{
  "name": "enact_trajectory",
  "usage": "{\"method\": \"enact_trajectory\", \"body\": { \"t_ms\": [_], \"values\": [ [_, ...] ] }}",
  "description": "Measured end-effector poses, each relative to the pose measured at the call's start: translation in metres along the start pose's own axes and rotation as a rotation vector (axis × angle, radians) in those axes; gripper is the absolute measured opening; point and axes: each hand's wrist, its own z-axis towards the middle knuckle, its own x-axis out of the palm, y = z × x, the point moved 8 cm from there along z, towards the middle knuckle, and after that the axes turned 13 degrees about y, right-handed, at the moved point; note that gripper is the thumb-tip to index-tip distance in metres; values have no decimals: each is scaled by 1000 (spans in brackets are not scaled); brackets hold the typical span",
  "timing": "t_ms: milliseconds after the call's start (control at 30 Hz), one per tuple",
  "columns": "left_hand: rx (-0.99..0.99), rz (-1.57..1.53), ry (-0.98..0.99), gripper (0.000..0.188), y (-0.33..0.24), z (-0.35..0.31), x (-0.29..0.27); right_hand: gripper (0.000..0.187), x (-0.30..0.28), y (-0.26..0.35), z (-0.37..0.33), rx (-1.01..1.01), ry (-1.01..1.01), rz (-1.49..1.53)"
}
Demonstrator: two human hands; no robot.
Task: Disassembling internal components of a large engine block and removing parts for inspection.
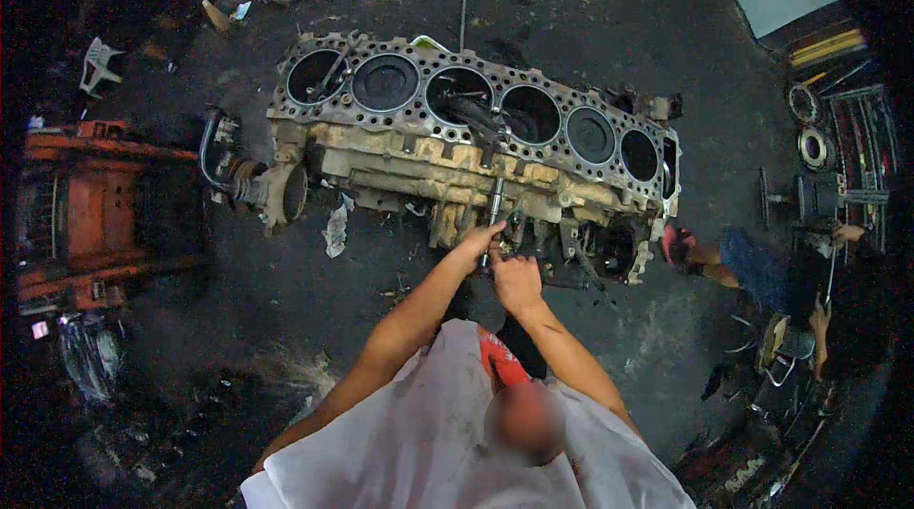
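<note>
A large engine block [409, 152] lies before me, its top deck with a row of cylinder bores facing up. Against its near side, a long silver socket wrench [496, 199] points away from me toward the casting. My left hand [476, 245] is closed around the shaft of this tool. Just right of it, my right hand [517, 282] is closed at the tool's near end, fingers curled and partly hidden. On the deck, a combination wrench [335, 71] rests across the leftmost bore. Dark tools [479, 117] lie over the middle bores.
A curved pipe fitting [233, 166] sits left of the block, near an orange metal machine [105, 209]. A crumpled rag [336, 228] is on the floor. At right, another person's hand [821, 320] is by a metal rod; their shoe [678, 250] is near the block's right end.
</note>
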Motion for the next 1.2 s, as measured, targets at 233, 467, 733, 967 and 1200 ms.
{"method": "enact_trajectory", "body": {
  "t_ms": [233,467,733,967,1200],
  "values": [
    [45,-114,46,29,6,8,7,34,56,-23,22,-236,277,1033],
    [75,25,-85,30,-5,14,-1,32,-3,-14,-1,95,202,320],
    [4,-126,-28,37,-2,22,7,34,92,-30,24,18,201,621],
    [-68,-229,98,30,-5,10,18,12,57,-25,26,-31,200,208],
    [42,150,-181,31,-11,22,-8,24,0,-5,0,97,155,120]
  ]
}}
